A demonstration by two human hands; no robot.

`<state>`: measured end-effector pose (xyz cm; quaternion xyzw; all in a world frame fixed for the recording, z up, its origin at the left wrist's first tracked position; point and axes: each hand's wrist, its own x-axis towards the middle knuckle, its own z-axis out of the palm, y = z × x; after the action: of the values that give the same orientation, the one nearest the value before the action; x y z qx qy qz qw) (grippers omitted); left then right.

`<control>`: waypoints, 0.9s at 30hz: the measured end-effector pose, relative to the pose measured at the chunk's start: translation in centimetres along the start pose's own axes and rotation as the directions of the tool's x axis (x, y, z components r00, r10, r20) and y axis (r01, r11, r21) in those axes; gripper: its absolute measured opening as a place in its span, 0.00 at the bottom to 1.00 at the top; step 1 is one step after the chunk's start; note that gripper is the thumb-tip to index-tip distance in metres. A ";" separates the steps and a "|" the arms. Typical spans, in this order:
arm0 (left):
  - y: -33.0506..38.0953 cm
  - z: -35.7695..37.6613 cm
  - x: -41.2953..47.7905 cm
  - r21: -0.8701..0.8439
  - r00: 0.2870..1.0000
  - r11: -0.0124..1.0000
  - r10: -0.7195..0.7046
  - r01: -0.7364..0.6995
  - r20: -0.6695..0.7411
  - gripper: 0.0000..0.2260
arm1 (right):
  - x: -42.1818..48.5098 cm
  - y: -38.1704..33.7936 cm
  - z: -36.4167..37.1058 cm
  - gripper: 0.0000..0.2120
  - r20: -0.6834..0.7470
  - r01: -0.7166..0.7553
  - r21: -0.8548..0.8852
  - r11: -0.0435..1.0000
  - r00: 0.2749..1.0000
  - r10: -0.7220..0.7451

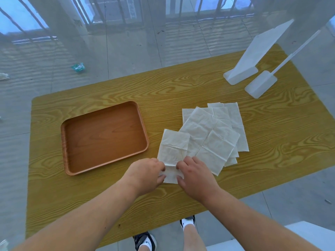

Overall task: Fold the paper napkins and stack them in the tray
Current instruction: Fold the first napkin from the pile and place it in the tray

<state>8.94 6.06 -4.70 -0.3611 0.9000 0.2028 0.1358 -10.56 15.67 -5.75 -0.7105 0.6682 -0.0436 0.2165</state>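
Observation:
A brown rectangular tray (101,113) lies on the wooden table (181,84), left of centre, with nothing in it. To its right, several unfolded white paper napkins (213,131) lie fanned out and overlapping. The nearest napkin (173,145) sits at the pile's left front edge. My left hand (145,174) pinches its near left edge, and my right hand (195,176) pinches its near right edge. The napkin's front strip shows between the two hands.
Two white plastic stands (253,57) rise from the table's far right corner. A teal wrapper (78,67) lies on the tiled floor beyond the table. My shoes (145,241) show below the table's near edge.

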 end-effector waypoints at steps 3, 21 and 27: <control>-0.6 0.0 -0.1 -0.026 0.994 1.000 0.011 -0.014 -0.107 0.15 | -0.4 0.8 0.0 0.11 0.000 0.032 -0.013 0.999 0.999 -0.032; -0.6 -0.6 1.3 -0.081 0.988 0.997 -0.010 -0.002 -0.156 0.17 | 1.0 0.8 -2.3 0.03 -0.121 -0.018 0.149 0.989 0.992 0.036; -0.6 -4.8 1.8 -0.660 0.975 0.734 -0.222 0.161 -0.009 0.23 | 2.5 0.2 -7.6 0.03 0.006 -0.215 0.737 0.641 0.950 0.312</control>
<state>7.67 2.41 -1.36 -0.4847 0.7348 0.4741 -0.0184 -13.21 11.38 0.49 -0.4560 0.7032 -0.3168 0.4441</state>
